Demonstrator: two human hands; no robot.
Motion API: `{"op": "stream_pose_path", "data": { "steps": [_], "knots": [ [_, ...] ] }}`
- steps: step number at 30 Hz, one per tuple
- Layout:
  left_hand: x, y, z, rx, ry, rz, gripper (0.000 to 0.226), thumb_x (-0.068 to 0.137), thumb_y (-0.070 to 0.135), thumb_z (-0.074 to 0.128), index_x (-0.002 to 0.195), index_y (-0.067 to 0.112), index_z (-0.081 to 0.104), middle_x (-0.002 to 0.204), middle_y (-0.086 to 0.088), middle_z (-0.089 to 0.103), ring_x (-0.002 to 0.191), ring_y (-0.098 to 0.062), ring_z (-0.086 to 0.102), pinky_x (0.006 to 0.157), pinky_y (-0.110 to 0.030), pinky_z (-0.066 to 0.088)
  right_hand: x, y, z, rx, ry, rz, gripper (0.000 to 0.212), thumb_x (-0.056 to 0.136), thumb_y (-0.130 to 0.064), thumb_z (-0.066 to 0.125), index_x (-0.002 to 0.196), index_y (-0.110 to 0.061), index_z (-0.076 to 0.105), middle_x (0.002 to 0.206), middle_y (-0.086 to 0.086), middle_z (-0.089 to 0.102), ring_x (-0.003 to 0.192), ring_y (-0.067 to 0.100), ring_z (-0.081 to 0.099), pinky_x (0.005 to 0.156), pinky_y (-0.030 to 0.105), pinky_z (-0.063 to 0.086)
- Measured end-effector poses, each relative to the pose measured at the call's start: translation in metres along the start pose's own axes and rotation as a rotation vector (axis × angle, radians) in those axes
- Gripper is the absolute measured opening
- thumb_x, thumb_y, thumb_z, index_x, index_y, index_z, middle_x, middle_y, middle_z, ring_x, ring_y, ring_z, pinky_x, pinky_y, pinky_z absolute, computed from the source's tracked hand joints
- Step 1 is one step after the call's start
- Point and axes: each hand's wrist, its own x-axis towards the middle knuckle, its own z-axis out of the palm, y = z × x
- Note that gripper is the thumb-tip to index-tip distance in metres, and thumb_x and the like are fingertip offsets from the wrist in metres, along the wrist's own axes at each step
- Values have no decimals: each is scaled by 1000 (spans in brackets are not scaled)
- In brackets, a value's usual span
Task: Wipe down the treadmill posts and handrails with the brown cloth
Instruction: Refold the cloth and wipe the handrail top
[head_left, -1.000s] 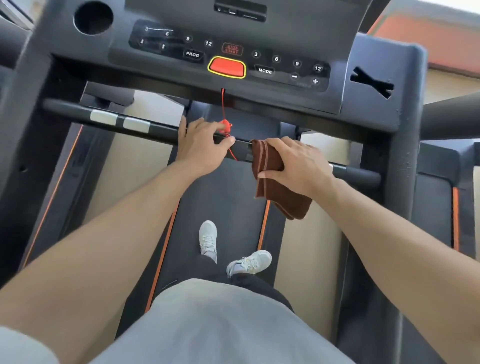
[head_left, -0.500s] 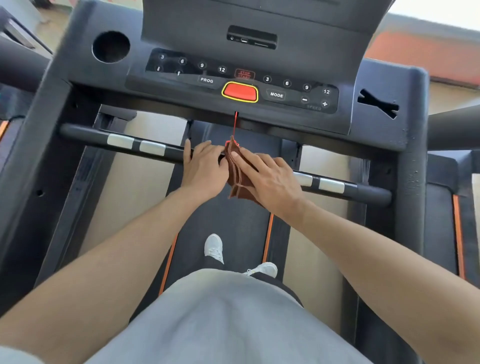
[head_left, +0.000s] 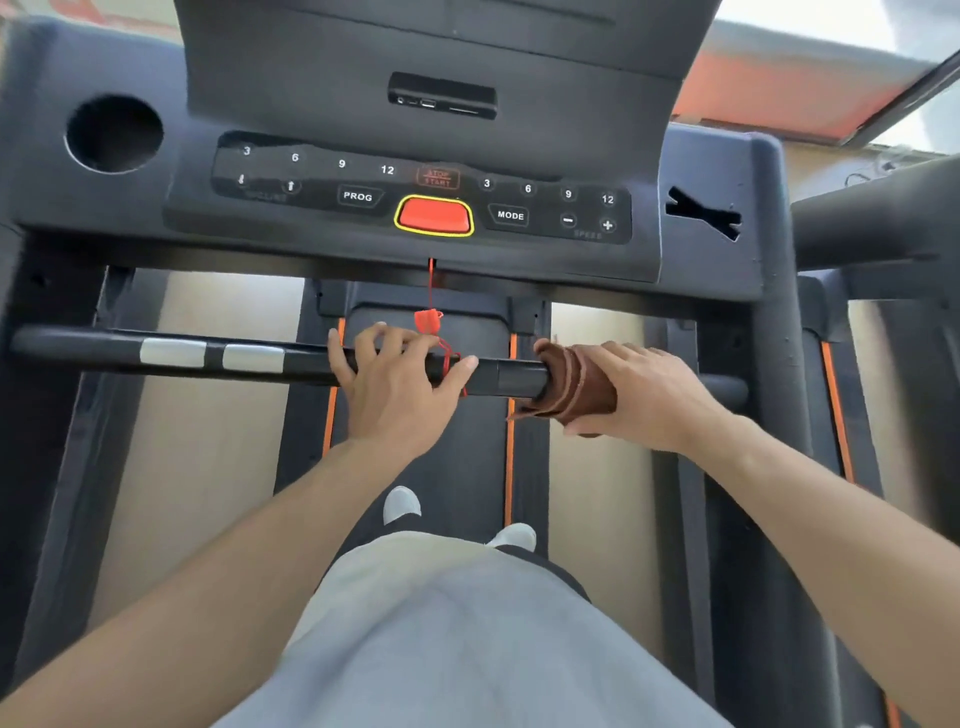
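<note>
Brown cloth (head_left: 574, 382): wrapped round front handrail (head_left: 306, 364), gripped by right hand (head_left: 644, 395).
Left hand (head_left: 397, 387): grasps rail beside red safety cord (head_left: 435, 332).
Risk: a leftward wipe could snag the cord.

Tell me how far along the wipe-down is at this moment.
Done: nothing can be confirmed clean by sight. In hand: the right hand grips the brown cloth wrapped round the front handrail, while the left hand holds the bar by the red safety cord. Left: the posts and side handrail, which the cloth isn't touching.
</note>
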Motion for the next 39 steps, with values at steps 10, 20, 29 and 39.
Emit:
{"op": "stream_pose_path", "data": {
  "steps": [10, 20, 29, 39],
  "knots": [
    [-1, -2, -3, 67, -51, 55, 66, 91, 59, 25, 135, 24, 59, 146, -3, 53, 150, -30, 25, 120, -64, -4, 62, -113, 7, 34, 74, -121, 58, 84, -61, 56, 132, -29, 50, 114, -7, 69, 98, 24, 71, 73, 38, 55],
    [-2, 1, -1, -52, 57, -9, 41, 96, 57, 50, 118, 26, 68, 131, 3, 62, 143, -26, 36, 122, -58, 0, 50, -92, 15, 51, 150, -87, 55, 75, -55, 71, 120, -28, 53, 101, -8, 68, 90, 23, 69, 71, 39, 55],
    [-12, 107, 12, -197, 96, 287, 45, 83, 24, 70, 127, 19, 62, 124, 1, 63, 126, -26, 52, 121, -53, 23, -29, 35, -6, -44, 53, 123, 38, 77, -40, 67, 109, -27, 51, 101, -5, 65, 93, 25, 66, 77, 36, 45],
    [-72, 78, 59, 243, 130, 87, 119, 80, 32, 79, 162, 10, -5, 171, -12, -6, 157, -31, -12, 128, -48, -1, -41, 69, 25, -115, 268, 150, 40, 77, -36, 72, 110, -21, 56, 98, 1, 65, 86, 29, 64, 80, 43, 47]
  ]
}}
